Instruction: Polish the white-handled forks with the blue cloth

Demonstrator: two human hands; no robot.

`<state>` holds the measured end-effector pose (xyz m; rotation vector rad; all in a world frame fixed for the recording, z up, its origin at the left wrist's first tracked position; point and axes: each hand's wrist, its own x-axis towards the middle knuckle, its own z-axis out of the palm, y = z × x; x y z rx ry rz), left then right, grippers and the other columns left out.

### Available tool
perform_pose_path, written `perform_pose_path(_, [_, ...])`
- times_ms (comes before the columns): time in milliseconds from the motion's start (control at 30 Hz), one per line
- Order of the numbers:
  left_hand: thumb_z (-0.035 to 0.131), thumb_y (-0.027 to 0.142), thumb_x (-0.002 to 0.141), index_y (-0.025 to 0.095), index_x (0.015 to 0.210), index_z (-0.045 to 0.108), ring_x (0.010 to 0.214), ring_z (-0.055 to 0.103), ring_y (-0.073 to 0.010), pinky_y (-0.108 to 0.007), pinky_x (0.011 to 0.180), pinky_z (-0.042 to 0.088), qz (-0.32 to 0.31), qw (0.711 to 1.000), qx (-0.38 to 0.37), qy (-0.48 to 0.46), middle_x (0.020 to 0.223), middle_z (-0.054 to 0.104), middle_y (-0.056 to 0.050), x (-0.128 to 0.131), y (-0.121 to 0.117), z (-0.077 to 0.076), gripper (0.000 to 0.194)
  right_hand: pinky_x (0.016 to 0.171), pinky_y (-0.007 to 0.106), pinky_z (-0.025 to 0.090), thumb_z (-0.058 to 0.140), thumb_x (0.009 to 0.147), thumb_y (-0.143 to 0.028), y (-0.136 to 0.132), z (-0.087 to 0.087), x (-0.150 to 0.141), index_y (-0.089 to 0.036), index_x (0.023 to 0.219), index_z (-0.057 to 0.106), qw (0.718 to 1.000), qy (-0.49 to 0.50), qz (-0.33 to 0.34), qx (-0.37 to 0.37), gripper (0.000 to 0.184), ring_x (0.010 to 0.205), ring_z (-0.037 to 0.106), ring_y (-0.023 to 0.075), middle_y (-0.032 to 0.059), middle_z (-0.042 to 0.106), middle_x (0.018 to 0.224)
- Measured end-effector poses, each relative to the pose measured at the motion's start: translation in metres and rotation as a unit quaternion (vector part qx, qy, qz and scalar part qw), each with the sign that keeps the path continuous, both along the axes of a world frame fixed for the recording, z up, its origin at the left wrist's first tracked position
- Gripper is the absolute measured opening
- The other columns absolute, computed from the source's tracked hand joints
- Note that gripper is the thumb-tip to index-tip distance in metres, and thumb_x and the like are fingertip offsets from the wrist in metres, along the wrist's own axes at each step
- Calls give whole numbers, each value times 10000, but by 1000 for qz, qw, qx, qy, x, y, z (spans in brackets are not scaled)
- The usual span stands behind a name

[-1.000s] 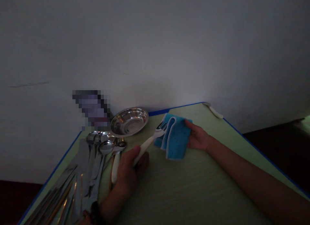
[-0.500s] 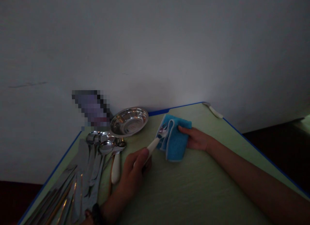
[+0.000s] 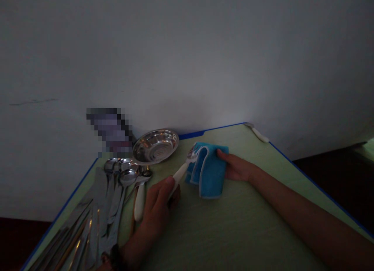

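Note:
My left hand [image 3: 160,203] is closed round the pale handle of a fork [image 3: 180,173], its metal head pointing away and to the right. The fork's tines rest against the left folds of a blue cloth [image 3: 212,173] with a light edging. My right hand [image 3: 236,166] grips that cloth from the right, thumb on top and the other fingers hidden behind it. Both hands are above the green table [image 3: 233,232]. Just left of my left hand lies a piece of cutlery with a thick white handle [image 3: 139,203].
Several spoons [image 3: 127,176] and knives [image 3: 77,232] lie along the table's left side. A shallow steel bowl [image 3: 156,146] stands at the back, beside a blurred-out upright object [image 3: 111,131]. A white-handled utensil [image 3: 258,134] lies at the far right corner. A wall [image 3: 187,60] rises behind.
The fork went further into the cloth, up and right, then drew back a little left. The cloth has shifted slightly downward, and my right thumb has moved left across it.

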<state>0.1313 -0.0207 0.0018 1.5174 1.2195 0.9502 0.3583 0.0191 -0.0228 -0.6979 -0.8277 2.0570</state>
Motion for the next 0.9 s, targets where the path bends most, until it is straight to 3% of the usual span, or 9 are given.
perform_pose_path(100, [391,419,817,208,471,398,437,350,-122,-253,451,280,-42,998,28,32,451,365,30,-2,-3,-1,405,1013,406,358,659,698,-453,1,-2,0,-162,1015,574,1000,-4,-1,5,439,1052,589,208,86,669,1028])
perform_pose_path(200, [406,435,814,199,484,420,438,359,-117,-252,452,272,-68,995,45,56,456,378,31,-2,-6,-2,406,999,407,371,540,765,-536,3,2,-1,-155,1008,577,999,10,-33,-35,454,1006,614,202,88,682,987])
perform_pose_path(433, [353,412,824,225,451,324,397,330,-113,-249,413,303,67,995,-29,-62,413,318,39,3,2,0,418,1027,429,318,275,853,-592,1,18,-4,-142,1141,512,991,76,-84,-68,585,1100,556,213,113,627,1113])
perform_pose_path(567, [311,435,838,230,440,306,370,299,-115,-257,390,279,71,994,-41,-77,380,293,40,3,5,-2,448,1037,431,303,366,861,-514,0,15,-5,-146,1098,540,994,42,-73,-71,471,1085,568,212,97,655,1055])
perform_pose_path(900, [334,423,868,189,519,420,437,364,-102,-231,435,287,-53,997,17,46,462,393,41,5,-1,2,429,1020,408,340,699,656,-440,-2,4,-4,-162,1004,605,998,-40,19,46,456,1028,594,207,81,659,1048])
